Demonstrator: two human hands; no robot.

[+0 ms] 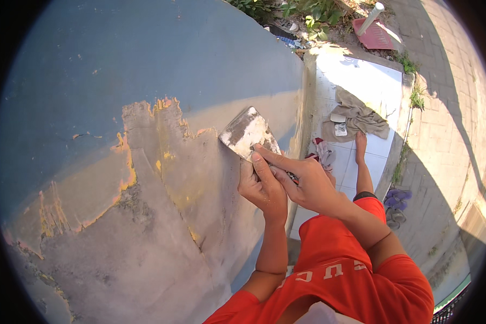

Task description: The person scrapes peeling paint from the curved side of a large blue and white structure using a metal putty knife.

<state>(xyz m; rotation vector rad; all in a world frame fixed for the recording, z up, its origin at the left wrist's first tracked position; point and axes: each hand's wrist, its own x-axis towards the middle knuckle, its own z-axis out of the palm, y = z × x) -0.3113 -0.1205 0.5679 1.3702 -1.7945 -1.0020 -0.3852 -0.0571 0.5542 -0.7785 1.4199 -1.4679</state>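
We see a smeared scraper (251, 134) before a peeling wall (102, 259), our left hand (264, 189) pinching the blade's base, our right hand (313, 183) grasping its handle (292, 176). We judge it light and stiff, best held by that handle, off the edge.

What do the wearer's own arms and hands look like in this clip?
The left hand and right hand are both bare, with no gloves and no watch visible. The forearms are uncovered too. The left sleeve and right sleeve are short, plain orange-red, part of a shirt with pale lettering.
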